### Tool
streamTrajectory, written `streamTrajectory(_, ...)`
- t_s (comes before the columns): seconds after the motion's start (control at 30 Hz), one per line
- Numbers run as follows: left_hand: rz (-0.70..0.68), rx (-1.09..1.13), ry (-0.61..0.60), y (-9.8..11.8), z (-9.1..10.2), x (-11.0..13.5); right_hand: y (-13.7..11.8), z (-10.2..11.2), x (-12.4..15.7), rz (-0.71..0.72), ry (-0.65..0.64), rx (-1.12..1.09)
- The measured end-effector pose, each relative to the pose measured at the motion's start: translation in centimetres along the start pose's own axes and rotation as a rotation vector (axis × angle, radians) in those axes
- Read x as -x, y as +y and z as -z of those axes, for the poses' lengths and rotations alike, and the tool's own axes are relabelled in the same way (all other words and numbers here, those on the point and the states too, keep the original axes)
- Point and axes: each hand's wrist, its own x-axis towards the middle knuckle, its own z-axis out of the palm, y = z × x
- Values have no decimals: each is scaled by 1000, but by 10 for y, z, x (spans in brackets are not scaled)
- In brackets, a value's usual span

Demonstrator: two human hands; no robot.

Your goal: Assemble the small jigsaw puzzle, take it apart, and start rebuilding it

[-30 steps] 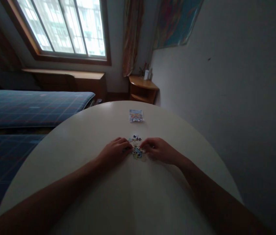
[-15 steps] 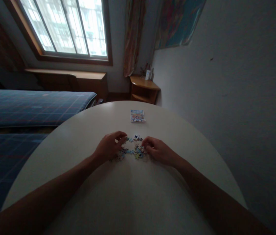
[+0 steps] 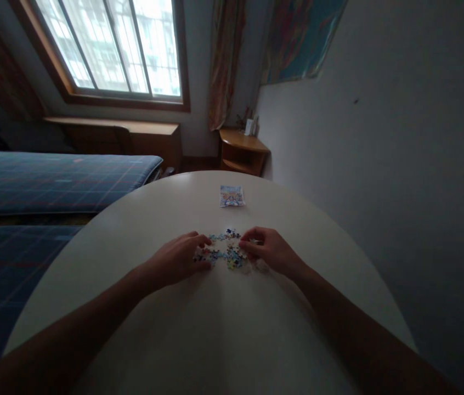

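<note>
Small multicoloured jigsaw puzzle pieces (image 3: 235, 259) lie in a loose cluster on a white round table (image 3: 215, 334). At the cluster's left side is my left hand (image 3: 180, 258), thumb and fingers spread apart around some of the pieces, with none visibly gripped. Opposite it, my right hand (image 3: 271, 249) has its thumb and forefinger pinched together at the right edge of the pieces. Whatever sits between those fingertips is too small to make out. Beyond the cluster lies a square printed picture sheet (image 3: 232, 196) in blue and orange tones.
A bed with a blue plaid mattress (image 3: 59, 181) stands to the left of the table. Past the table's far edge are a wooden corner shelf (image 3: 243, 140) and a long wooden desk (image 3: 150, 127) below the window. A pale wall (image 3: 359, 164) runs along the right.
My left hand has shifted nearer and lower, its fingers spreading over the left pieces. My right hand has moved slightly right, still pinched.
</note>
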Motion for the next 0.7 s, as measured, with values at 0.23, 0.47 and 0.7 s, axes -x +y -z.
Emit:
streamTrajectory(0.23,-18,215,152,26,-9,-6,-6,-16,7,59,-101,-192)
streamTrajectory(0.47,-15,206,189,29,-9,-7,-6,-25,10,93,4,-133)
streamTrajectory(0.7,-80,28,182,26,-12,-5,-9,-22,12,202,76,238)
